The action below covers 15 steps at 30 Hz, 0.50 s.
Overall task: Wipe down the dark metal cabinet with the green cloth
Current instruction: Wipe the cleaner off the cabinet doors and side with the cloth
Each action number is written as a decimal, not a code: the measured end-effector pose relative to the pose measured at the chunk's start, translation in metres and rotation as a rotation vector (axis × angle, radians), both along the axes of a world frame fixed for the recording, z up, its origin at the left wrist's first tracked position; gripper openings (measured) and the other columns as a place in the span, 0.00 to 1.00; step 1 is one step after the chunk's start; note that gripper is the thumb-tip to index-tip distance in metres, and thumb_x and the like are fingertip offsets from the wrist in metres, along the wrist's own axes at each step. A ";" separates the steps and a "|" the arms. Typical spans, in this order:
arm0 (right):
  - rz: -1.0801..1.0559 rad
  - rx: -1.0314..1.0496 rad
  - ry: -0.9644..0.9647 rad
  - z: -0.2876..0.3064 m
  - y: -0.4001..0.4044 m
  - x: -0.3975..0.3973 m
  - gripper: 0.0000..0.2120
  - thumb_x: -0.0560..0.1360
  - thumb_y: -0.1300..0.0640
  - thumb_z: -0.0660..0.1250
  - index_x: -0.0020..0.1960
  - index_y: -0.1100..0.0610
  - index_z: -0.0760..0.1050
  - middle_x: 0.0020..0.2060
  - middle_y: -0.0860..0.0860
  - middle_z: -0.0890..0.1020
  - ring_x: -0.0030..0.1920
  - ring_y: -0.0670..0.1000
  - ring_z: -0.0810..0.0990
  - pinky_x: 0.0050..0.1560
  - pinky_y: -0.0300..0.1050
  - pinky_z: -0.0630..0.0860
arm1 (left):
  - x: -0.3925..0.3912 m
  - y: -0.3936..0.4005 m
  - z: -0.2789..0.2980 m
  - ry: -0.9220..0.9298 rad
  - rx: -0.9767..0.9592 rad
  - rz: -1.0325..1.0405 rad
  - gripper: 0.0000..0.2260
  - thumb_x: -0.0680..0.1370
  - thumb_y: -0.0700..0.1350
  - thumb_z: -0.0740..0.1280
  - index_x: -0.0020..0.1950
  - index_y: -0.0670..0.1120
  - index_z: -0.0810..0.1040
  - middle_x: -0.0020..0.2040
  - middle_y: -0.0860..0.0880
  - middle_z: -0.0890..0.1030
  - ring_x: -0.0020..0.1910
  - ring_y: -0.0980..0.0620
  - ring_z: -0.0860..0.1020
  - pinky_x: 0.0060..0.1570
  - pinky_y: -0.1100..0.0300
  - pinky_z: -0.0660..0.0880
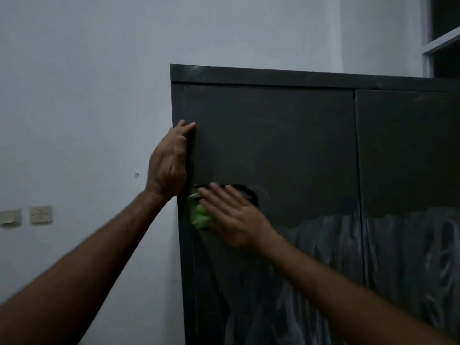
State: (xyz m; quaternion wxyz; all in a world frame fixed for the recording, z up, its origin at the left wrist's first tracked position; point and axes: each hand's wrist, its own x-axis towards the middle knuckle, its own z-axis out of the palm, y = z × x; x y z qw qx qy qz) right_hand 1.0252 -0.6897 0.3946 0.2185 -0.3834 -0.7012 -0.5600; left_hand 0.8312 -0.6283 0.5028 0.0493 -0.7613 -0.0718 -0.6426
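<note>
The dark metal cabinet (286,135) fills the right half of the view, with two doors and a top edge at upper centre. My left hand (169,165) rests with straight fingers against the cabinet's left front edge. Lower on the left door, my right hand (231,215) presses the green cloth (199,215) flat against the metal, fingers extended and blurred. Most of the cloth is hidden under that hand; only its left part shows. Pale streaky smears cover the lower parts of both doors.
A pale wall (87,95) stands to the left of the cabinet, with two switch plates (41,214) low on it. A white shelf frame (440,43) shows at the top right behind the cabinet.
</note>
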 end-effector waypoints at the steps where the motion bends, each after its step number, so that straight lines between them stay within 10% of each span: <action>1: 0.001 0.028 0.062 0.005 -0.007 0.018 0.26 0.81 0.54 0.65 0.76 0.62 0.68 0.77 0.58 0.66 0.79 0.60 0.62 0.74 0.61 0.65 | 0.000 -0.001 -0.002 0.016 -0.006 0.001 0.24 0.86 0.48 0.49 0.76 0.38 0.71 0.76 0.39 0.72 0.78 0.43 0.68 0.76 0.44 0.67; 6: -0.024 0.194 0.626 0.086 -0.006 0.006 0.26 0.83 0.55 0.59 0.79 0.61 0.62 0.80 0.57 0.60 0.81 0.60 0.54 0.78 0.62 0.55 | 0.005 -0.008 -0.007 0.008 -0.036 0.004 0.24 0.86 0.48 0.50 0.79 0.39 0.67 0.78 0.42 0.70 0.81 0.47 0.63 0.79 0.46 0.62; 12: -0.024 0.028 0.112 0.012 0.008 -0.016 0.27 0.83 0.52 0.60 0.79 0.60 0.63 0.80 0.57 0.61 0.81 0.60 0.55 0.79 0.61 0.57 | 0.016 -0.005 -0.014 -0.008 -0.031 0.036 0.26 0.86 0.52 0.48 0.81 0.40 0.65 0.81 0.43 0.66 0.82 0.47 0.60 0.81 0.43 0.58; 15: -0.014 0.061 0.276 -0.007 -0.016 0.042 0.24 0.83 0.53 0.59 0.77 0.62 0.67 0.78 0.58 0.64 0.80 0.61 0.59 0.75 0.63 0.63 | 0.018 0.003 -0.018 0.038 0.031 0.126 0.30 0.85 0.57 0.47 0.81 0.41 0.63 0.82 0.44 0.64 0.84 0.47 0.55 0.82 0.43 0.51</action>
